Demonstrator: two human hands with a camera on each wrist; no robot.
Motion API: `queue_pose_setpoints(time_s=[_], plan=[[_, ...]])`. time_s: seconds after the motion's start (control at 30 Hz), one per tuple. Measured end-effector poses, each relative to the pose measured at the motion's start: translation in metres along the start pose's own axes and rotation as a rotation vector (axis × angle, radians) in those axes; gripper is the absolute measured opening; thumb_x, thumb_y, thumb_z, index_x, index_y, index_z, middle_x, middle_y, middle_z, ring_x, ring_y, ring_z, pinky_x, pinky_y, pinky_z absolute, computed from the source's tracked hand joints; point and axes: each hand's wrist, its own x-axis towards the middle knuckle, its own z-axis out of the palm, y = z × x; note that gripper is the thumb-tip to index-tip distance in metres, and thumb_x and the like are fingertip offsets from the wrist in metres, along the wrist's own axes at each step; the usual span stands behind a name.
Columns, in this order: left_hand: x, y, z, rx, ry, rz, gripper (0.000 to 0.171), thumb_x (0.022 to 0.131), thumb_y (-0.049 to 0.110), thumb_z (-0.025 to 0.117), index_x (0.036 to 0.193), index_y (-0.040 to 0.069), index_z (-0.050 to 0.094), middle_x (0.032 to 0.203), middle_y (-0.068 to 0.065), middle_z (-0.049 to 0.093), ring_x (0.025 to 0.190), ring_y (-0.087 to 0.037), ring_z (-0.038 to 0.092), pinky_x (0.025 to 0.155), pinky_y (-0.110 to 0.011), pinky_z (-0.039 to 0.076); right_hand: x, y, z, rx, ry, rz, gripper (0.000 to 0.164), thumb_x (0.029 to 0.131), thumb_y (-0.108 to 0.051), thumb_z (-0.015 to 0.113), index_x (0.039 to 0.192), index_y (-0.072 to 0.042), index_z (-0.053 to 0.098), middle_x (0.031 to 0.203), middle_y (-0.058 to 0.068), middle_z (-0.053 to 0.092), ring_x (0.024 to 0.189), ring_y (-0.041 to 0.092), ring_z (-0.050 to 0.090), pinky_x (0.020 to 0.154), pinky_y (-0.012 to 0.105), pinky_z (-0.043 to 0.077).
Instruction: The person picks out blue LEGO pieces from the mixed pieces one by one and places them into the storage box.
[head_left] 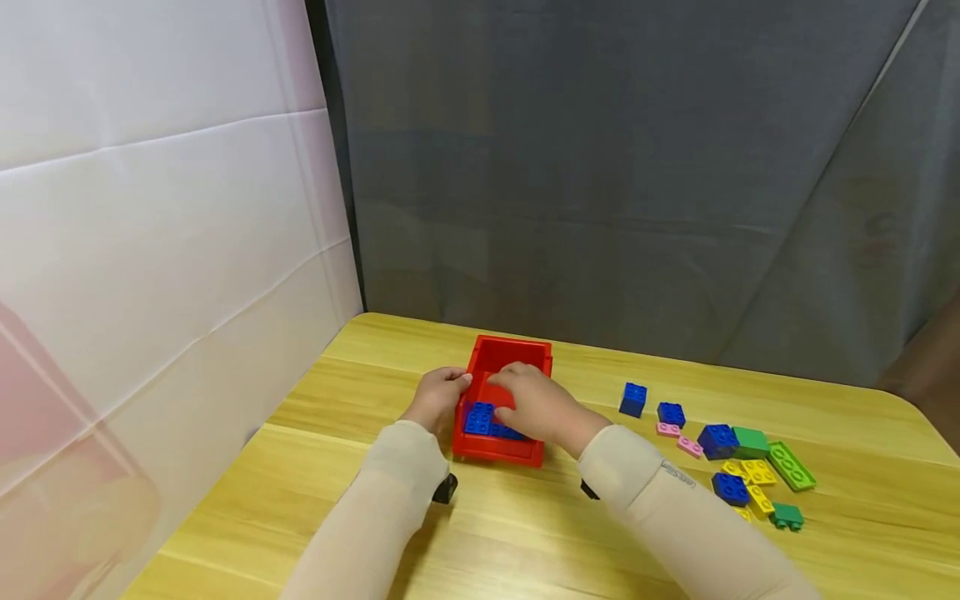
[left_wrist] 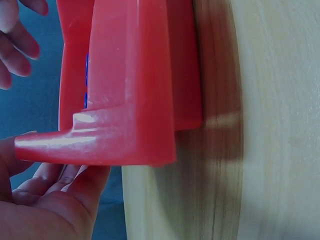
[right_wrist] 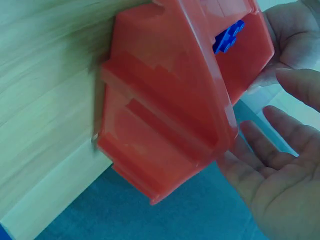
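Note:
A red plastic bin (head_left: 498,450) stands on the wooden table, with blue building bricks (head_left: 480,417) in its near end. My left hand (head_left: 437,396) grips the bin's left rim, thumb over the edge and fingers along the outside, as the left wrist view shows. Over the bin's open top is my right hand (head_left: 536,404), its fingers spread and loosely bent with nothing between them. In the right wrist view that hand (right_wrist: 280,175) is beside the rim; whether its fingertips touch the bin cannot be told. Part of the bin's inside is hidden behind it.
Right of the bin lie a blue brick (head_left: 633,400), small pink bricks (head_left: 690,447), a green brick (head_left: 750,442), a light green plate (head_left: 791,465), yellow bricks (head_left: 759,472) and a dark green brick (head_left: 787,517). A grey curtain (head_left: 600,167) hangs behind the table.

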Motion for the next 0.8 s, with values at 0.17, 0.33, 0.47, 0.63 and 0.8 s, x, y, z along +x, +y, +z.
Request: queue_pose_setpoints(time_s=[0.17, 0.33, 0.47, 0.63, 0.8], plan=[[0.001, 0.0, 0.001, -0.011, -0.001, -0.005, 0.035, 0.101, 0.017, 0.05, 0.13, -0.002, 0.055, 0.127, -0.021, 0.058, 0.116, -0.036, 0.054, 0.102, -0.048, 0.043, -0.015, 0.004, -0.003, -0.028, 0.055, -0.046, 0.054, 0.089, -0.024, 0.069, 0.14, -0.016, 0.052, 0.141, 0.008, 0.049, 0.13, 0.027, 0.044, 0.104, 0.045, 0.043], [0.002, 0.0, 0.002, -0.024, -0.001, 0.002, 0.035, 0.101, 0.016, 0.049, 0.131, -0.002, 0.055, 0.128, -0.021, 0.057, 0.116, -0.036, 0.054, 0.102, -0.048, 0.044, -0.03, 0.01, -0.008, -0.03, 0.101, -0.029, 0.058, 0.086, -0.024, 0.072, 0.14, -0.019, 0.051, 0.14, 0.005, 0.049, 0.128, 0.025, 0.046, 0.101, 0.044, 0.046], [0.003, -0.001, 0.002, -0.023, 0.0, 0.007, 0.035, 0.101, 0.015, 0.05, 0.131, -0.001, 0.055, 0.127, -0.021, 0.058, 0.115, -0.036, 0.054, 0.102, -0.048, 0.044, -0.041, 0.014, -0.011, -0.022, 0.106, -0.002, 0.061, 0.085, -0.024, 0.074, 0.141, -0.019, 0.051, 0.141, 0.004, 0.048, 0.13, 0.025, 0.044, 0.1, 0.044, 0.046], [0.002, -0.001, 0.001, -0.025, -0.002, 0.01, 0.036, 0.101, 0.015, 0.049, 0.133, -0.002, 0.053, 0.128, -0.022, 0.056, 0.115, -0.037, 0.054, 0.102, -0.049, 0.044, -0.055, 0.019, -0.011, -0.031, 0.107, 0.022, 0.061, 0.085, -0.024, 0.074, 0.141, -0.02, 0.05, 0.142, 0.004, 0.048, 0.132, 0.025, 0.043, 0.101, 0.043, 0.046], [0.002, 0.0, 0.0, -0.016, 0.0, -0.004, 0.036, 0.101, 0.016, 0.049, 0.133, -0.001, 0.053, 0.128, -0.021, 0.057, 0.116, -0.036, 0.053, 0.103, -0.048, 0.043, -0.068, 0.026, -0.012, -0.057, 0.116, 0.018, 0.061, 0.084, -0.023, 0.075, 0.14, -0.018, 0.051, 0.14, 0.005, 0.049, 0.13, 0.025, 0.044, 0.101, 0.043, 0.046]])
